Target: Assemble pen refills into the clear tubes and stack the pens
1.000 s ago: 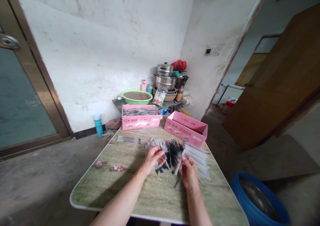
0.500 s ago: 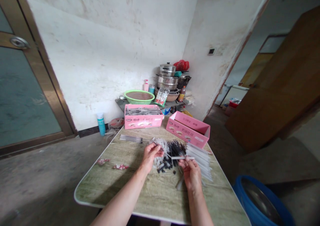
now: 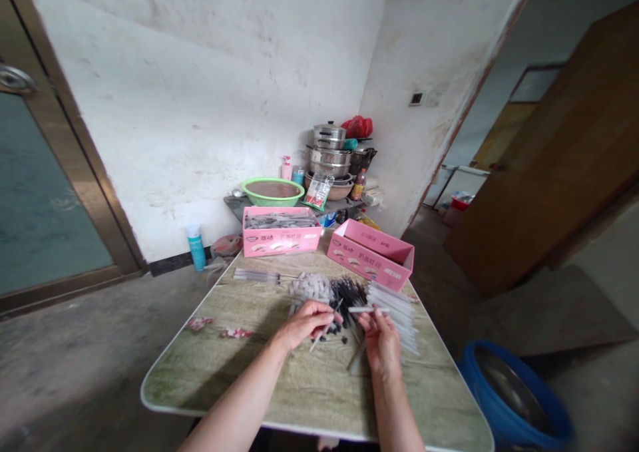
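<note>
My left hand [image 3: 310, 321] is closed on a thin stick [image 3: 316, 343], pale at its lower end and dark at the upper. My right hand [image 3: 381, 335] pinches a translucent white tube [image 3: 363, 309] that lies nearly level across its fingertips. Under and beyond the hands are a heap of small whitish pieces [image 3: 310, 285], a bunch of thin black sticks [image 3: 349, 291] and small black caps [image 3: 344, 340], partly hidden by my left hand. To the right lies a row of clear tubes [image 3: 392, 305]. A small bundle of finished-looking pale sticks [image 3: 255, 275] rests at the left.
A pink box [image 3: 282, 240] full of sticks stands at the table's far edge, beside a second pink box [image 3: 372, 259] with its inside partly visible. Behind are a green basin [image 3: 273, 200] and stacked pots [image 3: 329, 156]. A blue tub [image 3: 514, 395] stands on the floor at right.
My left hand has moved down and toward my right hand, and a tilted thin stick now shows in its fingers. My right hand keeps the tube. The view has shifted slightly.
</note>
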Demonstrator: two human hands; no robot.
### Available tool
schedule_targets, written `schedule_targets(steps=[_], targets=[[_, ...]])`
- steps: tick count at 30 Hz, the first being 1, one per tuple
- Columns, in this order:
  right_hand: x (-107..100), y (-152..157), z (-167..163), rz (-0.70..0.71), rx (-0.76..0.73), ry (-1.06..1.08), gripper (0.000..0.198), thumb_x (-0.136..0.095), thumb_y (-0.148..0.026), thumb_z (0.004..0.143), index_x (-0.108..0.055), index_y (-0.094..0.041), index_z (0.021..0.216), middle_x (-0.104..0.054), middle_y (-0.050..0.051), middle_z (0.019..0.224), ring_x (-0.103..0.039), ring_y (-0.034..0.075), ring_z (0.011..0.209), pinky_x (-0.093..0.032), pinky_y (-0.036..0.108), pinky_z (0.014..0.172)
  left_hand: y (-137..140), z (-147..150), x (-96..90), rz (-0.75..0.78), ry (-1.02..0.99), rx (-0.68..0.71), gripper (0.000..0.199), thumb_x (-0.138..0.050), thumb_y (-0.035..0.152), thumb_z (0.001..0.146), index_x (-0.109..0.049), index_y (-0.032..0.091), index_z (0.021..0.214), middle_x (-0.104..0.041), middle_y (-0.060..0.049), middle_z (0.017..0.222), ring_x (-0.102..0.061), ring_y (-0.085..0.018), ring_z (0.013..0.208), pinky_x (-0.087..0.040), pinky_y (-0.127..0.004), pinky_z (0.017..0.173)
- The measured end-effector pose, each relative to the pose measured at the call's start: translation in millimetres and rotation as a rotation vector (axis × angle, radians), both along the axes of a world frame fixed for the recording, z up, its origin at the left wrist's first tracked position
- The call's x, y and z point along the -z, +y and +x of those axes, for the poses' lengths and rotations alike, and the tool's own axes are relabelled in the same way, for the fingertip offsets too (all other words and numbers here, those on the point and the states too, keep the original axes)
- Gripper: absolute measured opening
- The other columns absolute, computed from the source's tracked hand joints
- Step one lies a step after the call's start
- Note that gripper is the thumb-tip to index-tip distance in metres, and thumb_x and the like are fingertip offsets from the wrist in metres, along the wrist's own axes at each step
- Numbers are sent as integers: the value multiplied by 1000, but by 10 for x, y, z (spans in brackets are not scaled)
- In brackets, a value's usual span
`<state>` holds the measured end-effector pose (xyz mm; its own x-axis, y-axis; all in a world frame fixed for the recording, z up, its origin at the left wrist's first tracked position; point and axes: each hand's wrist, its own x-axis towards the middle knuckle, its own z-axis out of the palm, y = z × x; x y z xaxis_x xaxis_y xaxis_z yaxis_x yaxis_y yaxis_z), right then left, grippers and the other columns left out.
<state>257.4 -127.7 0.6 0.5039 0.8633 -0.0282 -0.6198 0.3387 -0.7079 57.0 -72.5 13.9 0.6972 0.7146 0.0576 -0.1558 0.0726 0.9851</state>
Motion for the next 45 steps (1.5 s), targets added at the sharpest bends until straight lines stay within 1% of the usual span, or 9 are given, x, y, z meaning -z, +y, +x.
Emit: schedule_targets(steps=[5, 14, 20, 29, 33, 37, 41, 43, 45], targets=[[52, 24, 51, 4, 39, 8, 36, -92, -26, 57, -67, -17, 82, -74, -2, 70, -71, 12, 60, -61, 20, 60, -13, -22, -26, 107, 57, 77, 35, -60, 39, 86, -77, 9, 95, -45, 4, 51, -33, -4, 39, -20, -20, 41], [22, -5, -7, -1, 0, -99, 36, -89, -32, 62, -67, -16, 85, -71, -2, 66, -67, 11, 54, -58, 20, 53, -15, -3, -7, 84, 80, 89, 36, -62, 41, 85, -76, 9, 94, -42, 5, 50, -31, -4, 42, -20, -19, 42], [-54, -41, -152, -45, -138, -193, 35, -88, -36, 64, -67, -14, 83, -72, 1, 63, -65, 12, 48, -57, 21, 51, -9, 58, 52, -31, 48, -11, 55, -73, 46, 77, -62, 15, 121, -55, 5, 59, -39, -5, 40, -26, -18, 40], [-46, -15, -173, -59, -89, -155, 35, -90, -35, 60, -66, -17, 79, -73, 1, 65, -70, 15, 56, -60, 23, 58, -3, 113, -35, -176, -213, -260, 69, -43, 74, 85, -70, 13, 104, -64, -8, 76, -51, -9, 50, -32, -19, 43], [-101, -80, -263, -50, -304, -240, 31, -88, -31, 64, -69, -15, 81, -73, 4, 67, -71, 17, 58, -61, 25, 59, 0, 148, 11, -31, -143, -465, 67, -38, 72, 88, -70, 16, 109, -64, -7, 77, -42, -8, 45, -27, -21, 40], [-155, -128, -312, -30, -442, -295, 28, -87, -29, 65, -70, -14, 82, -72, 3, 65, -64, 13, 46, -57, 24, 48, 43, 154, 73, 126, -82, -548, 71, -31, 72, 90, -71, 14, 105, -64, -9, 74, -48, -12, 50, -36, -24, 46], [-127, -96, -177, -15, -326, -137, 28, -88, -23, 62, -69, -16, 82, -73, 2, 67, -64, 11, 49, -57, 20, 49, 96, 99, 65, 203, -98, -623, 63, -35, 65, 92, -69, 14, 108, -68, -10, 84, -60, -18, 67, -47, -29, 62], [-78, -65, -76, -11, -230, -33, 31, -89, -19, 59, -69, -17, 83, -74, 1, 71, -67, 10, 55, -59, 19, 55, 68, 79, 31, 373, -13, -604, 45, -51, 55, 90, -71, 17, 103, -69, -9, 91, -62, -21, 79, -48, -30, 72], [-24, -41, 4, -9, -157, 41, 32, -89, -16, 57, -69, -18, 82, -75, 0, 72, -69, 10, 60, -60, 18, 60, -6, 92, -3, 620, 131, -475, 26, -60, 41, 88, -74, 21, 98, -70, -8, 94, -61, -22, 89, -46, -32, 81]])
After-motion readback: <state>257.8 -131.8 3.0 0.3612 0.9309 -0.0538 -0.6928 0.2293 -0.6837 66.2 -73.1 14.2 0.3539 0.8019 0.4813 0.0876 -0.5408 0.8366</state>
